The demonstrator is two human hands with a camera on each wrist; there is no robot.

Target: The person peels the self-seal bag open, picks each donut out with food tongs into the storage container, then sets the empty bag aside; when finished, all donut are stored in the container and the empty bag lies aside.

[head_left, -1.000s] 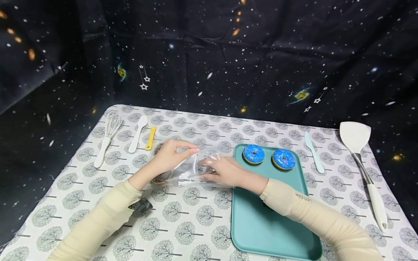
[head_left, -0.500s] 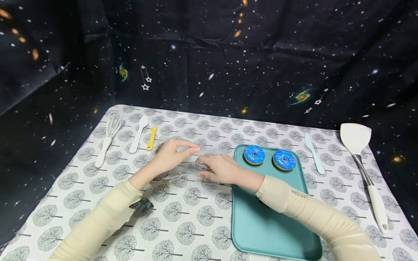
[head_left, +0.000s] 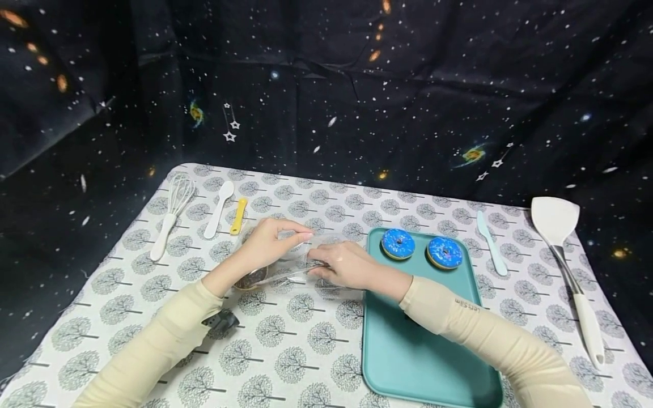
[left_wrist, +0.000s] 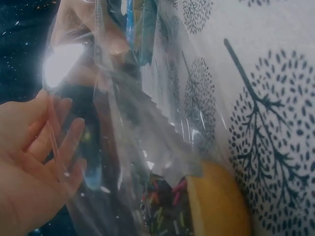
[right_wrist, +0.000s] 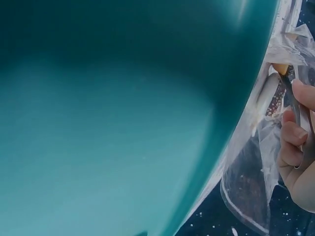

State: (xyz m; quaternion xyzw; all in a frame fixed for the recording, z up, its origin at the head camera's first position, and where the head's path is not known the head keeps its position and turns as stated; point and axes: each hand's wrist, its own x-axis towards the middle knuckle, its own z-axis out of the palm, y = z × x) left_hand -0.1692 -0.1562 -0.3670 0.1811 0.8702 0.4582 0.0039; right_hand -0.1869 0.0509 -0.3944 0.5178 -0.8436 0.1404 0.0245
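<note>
In the head view my left hand [head_left: 267,241] pinches the upper edge of a clear plastic bag [head_left: 285,277] between thumb and index finger. The left wrist view shows that hand [left_wrist: 34,157] at the thin film, its other fingers loosely bent. A chocolate doughnut [left_wrist: 172,209] with coloured sprinkles lies in the bag; my left wrist partly covers this doughnut [head_left: 253,279] from above. At the bag's right end my right hand [head_left: 344,265] holds the film with bent fingers. The right wrist view catches the right hand [right_wrist: 298,142] only at its edge.
Right of the bag lies a teal tray [head_left: 423,362] bearing two blue-iced doughnuts [head_left: 398,244]. A whisk [head_left: 170,218], a white spoon [head_left: 219,209] and a yellow handle-like piece [head_left: 238,216] lie left. A pale blue knife [head_left: 491,243] and a white spatula [head_left: 563,260] lie right.
My right hand has drawn slightly left and its fingers have bent more at the bag's end. The bag's raised film has sunk flatter. The left hand stays in place.
</note>
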